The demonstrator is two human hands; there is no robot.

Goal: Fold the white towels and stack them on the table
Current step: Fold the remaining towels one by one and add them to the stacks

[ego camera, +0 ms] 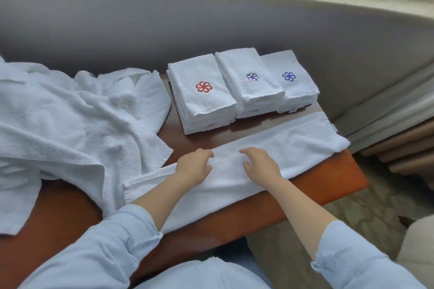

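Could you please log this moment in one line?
towel strip on table | left hand, right hand touching its middle | three folded stacks behind | unfolded towel pile
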